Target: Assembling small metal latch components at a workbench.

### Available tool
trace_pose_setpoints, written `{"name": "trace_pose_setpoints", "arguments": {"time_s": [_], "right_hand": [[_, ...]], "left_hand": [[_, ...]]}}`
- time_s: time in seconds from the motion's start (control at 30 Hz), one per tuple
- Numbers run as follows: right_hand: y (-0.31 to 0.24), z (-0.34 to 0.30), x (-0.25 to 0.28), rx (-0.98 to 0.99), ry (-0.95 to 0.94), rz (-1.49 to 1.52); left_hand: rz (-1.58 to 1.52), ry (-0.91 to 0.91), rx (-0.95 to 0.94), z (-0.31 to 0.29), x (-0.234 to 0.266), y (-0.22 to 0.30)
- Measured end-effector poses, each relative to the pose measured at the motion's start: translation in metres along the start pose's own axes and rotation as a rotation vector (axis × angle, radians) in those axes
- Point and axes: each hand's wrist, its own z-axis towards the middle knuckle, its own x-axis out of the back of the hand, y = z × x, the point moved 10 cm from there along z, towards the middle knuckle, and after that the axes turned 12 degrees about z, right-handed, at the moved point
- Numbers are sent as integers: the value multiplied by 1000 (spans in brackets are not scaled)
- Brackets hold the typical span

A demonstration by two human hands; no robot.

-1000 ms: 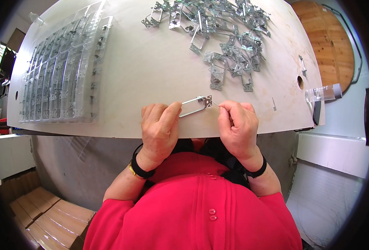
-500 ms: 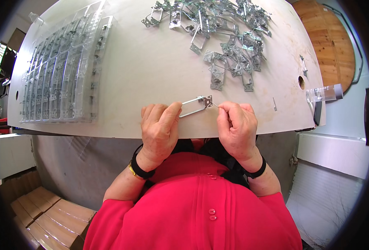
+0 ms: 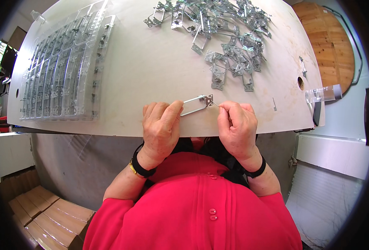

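My left hand point(image 3: 161, 125) is closed on one end of a narrow metal bracket point(image 3: 194, 109) shaped like an open rectangular frame. A flat grey end plate with holes sits at the bracket's right end. Close to that plate, my right hand point(image 3: 238, 129) pinches a thin wire-like pin point(image 3: 216, 104). Its tip reaches the plate's edge; whether it goes into a hole is too small to tell. Both hands are just above the table's near edge. Beyond them lies a heap of similar metal brackets point(image 3: 217, 77).
On the left of the white table point(image 3: 147, 66) stand stacked clear plastic trays point(image 3: 55, 83) filled with metal parts. To the right lie a clear tube with a grey cap point(image 3: 324, 93), a small thin metal piece point(image 3: 274, 104) and a lone bracket point(image 3: 302, 66). Cardboard boxes point(image 3: 53, 216) sit below left.
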Motion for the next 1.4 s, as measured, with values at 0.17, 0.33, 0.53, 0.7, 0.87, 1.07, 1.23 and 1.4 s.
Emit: {"name": "trace_pose_setpoints", "arguments": {"time_s": [0.17, 0.33, 0.53, 0.7, 0.87, 1.07, 1.23, 1.4], "right_hand": [[-1, 2, 3, 0, 13, -7], [1, 1, 1, -10, -10, -16], [2, 1, 1, -11, -7, -5], [2, 0, 0, -3, -15, -5], [2, 0, -1, -11, 2, -6], [2, 1, -5, 1, -13, 3], [1, 0, -6, 18, 0, -14], [5, 0, -6, 10, 1, -3]], "left_hand": [[-1, 6, -4, 0, 0, 1], [2, 5, -2, 0, 0, 0], [-1, 5, 3, 0, 0, 0], [-3, 7, 0, 1, 0, 0], [7, 6, 0, 0, 0, 1], [3, 7, -3, 0, 1, 1], [0, 5, -3, 0, 0, 0], [0, 5, -6, 0, 0, 0]]}}
